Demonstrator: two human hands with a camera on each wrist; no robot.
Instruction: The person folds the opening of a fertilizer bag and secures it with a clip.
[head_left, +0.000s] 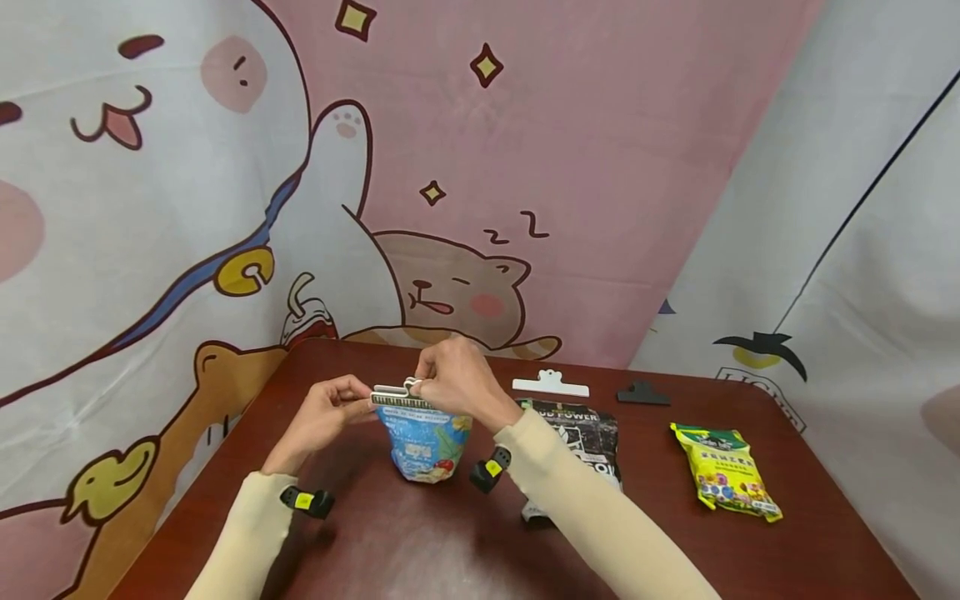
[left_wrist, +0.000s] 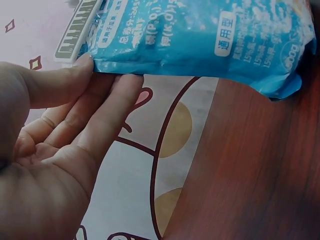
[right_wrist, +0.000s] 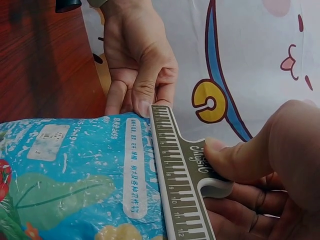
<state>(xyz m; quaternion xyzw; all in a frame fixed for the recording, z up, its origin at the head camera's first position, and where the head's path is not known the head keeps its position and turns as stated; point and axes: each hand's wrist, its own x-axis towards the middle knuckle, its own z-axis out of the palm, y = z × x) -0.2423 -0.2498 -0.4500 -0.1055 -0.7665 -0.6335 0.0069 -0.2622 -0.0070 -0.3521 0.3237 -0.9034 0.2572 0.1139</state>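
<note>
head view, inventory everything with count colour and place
Wooden table: 1, red-brown, foreground
Cartoon-print backdrop: 1, mostly pink, white, behind table
Soft printed pouch: 1, blue, centre
Piano-print bar clip: 1, olive, white, pouch's top
Printed plastic bag: 1, mostly black, beside pouch
Glossy plastic packet: 1, yellow, right side
Flat white clip: 1, white, behind bag
Flat black clip: 1, black, further right
Wrist devices: 2, black, yellow, on wrists
Sleeves: 2, cream, on arms
Left hand: 1, bare, pinching pouch
Right hand: 1, bare, gripping bar clip

Clip (head_left: 393, 400) on first bag (head_left: 422, 446), lower centre, second bag (head_left: 581, 427) rightward, third bag (head_left: 726, 471) lower right, loose clips (head_left: 551, 388) behind second bag
</note>
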